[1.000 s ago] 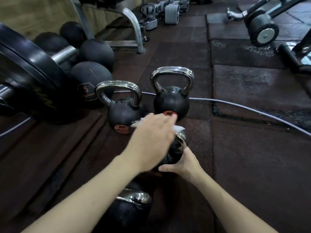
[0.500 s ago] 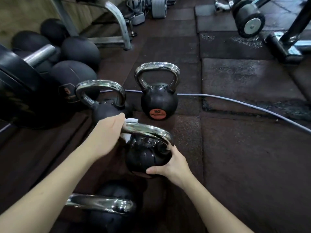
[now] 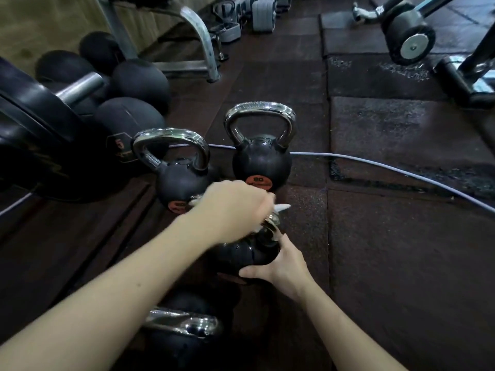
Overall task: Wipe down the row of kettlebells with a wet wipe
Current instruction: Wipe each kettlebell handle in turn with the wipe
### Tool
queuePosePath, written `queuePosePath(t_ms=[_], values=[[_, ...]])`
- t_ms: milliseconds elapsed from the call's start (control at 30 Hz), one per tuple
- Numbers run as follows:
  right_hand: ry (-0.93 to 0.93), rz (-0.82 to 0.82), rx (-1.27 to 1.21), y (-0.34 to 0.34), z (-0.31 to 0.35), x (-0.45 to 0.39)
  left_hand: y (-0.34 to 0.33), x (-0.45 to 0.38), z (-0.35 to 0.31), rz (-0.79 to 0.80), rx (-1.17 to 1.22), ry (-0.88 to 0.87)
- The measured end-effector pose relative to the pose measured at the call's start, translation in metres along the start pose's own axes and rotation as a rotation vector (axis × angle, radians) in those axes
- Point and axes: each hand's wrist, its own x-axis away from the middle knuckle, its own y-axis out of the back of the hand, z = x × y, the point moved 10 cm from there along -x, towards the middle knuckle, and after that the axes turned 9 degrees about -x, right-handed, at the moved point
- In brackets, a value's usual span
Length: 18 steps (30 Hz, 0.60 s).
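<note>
Head view is showing the kettlebell being wiped [image 3: 249, 251], a black one with a chrome handle, sitting on the dark rubber floor [image 3: 401, 250] directly under and between the two hands. The left hand [image 3: 233, 207] is lying over the top of its handle, fingers curled down around a white wet wipe [image 3: 282, 208], a corner of which is poking out past the knuckles on the far side. The right hand [image 3: 278, 269] is cupping the near right side of the ball, thumb and fingers curving round it and holding it steady. Just beyond the left hand two more kettlebells are standing upright: the left kettlebell [image 3: 179, 172] is touching distance from the knuckles, and the far kettlebell [image 3: 261, 162] is sitting slightly to the right, both showing orange labels. Nearer than the hands, below the left forearm, the near kettlebell [image 3: 184, 328] is showing its shiny handle. A pale cable [image 3: 375, 163] is running across the floor behind the far pair. Farther left of the left hand, round medicine balls [image 3: 134, 84] and a barbell plate [image 3: 34, 129] are resting against the wall
</note>
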Motion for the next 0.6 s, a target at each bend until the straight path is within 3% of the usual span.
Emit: queuePosePath(t_ms=[133, 300, 367, 467, 533, 600], values=[[0.006, 0.011, 0.000, -0.001, 0.006, 0.002, -0.053, 0.017, 0.090, 0.020, 0.505, 0.262], [0.010, 0.019, -0.025, -0.001, 0.008, 0.004, -0.052, 0.067, 0.089, -0.262, 0.747, 0.250], [0.010, 0.011, -0.013, 0.000, 0.008, 0.004, -0.033, 0.078, 0.071, -0.404, 0.695, 0.176], [0.014, -0.002, 0.004, 0.001, 0.007, 0.004, -0.002, 0.076, 0.027, -0.582, 0.398, 0.043], [-0.005, -0.002, 0.028, 0.002, 0.005, 0.004, 0.015, 0.056, 0.006, -0.551, 0.161, 0.037], [-0.024, -0.008, 0.043, 0.002, 0.004, 0.004, 0.019, 0.028, -0.008, -0.387, 0.050, 0.004]])
